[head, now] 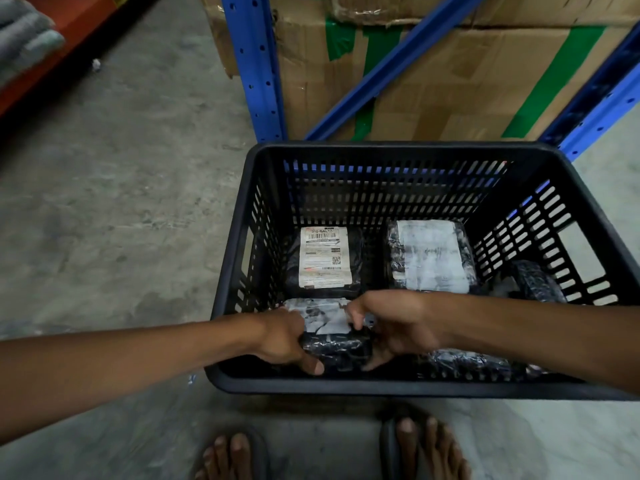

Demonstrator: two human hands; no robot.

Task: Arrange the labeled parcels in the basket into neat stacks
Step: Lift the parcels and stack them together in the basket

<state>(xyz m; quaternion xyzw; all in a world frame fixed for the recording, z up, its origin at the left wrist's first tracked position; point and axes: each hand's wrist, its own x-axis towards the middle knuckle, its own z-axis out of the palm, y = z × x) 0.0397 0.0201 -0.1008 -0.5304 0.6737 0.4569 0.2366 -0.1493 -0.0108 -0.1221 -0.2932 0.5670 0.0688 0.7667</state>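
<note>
A black slotted plastic basket (381, 150) stands on the floor in front of me. At its near left corner lies a black parcel with a white label (329, 327); my left hand (284, 337) grips its left side and my right hand (388, 327) grips its right side. Flat at the far left lies another labeled parcel (323, 258). At the far right sits a parcel stack with a white label on top (429, 256). One parcel (535, 282) leans against the right wall. A further black parcel (467, 363) lies under my right forearm, partly hidden.
The basket rests on a grey concrete floor (121, 202). Right behind it rises a blue metal rack (256, 64) holding large cardboard boxes (450, 81) with green tape. An orange shelf with grey cloth (24, 39) is at the far left. My sandaled feet (422, 448) stand just before the basket.
</note>
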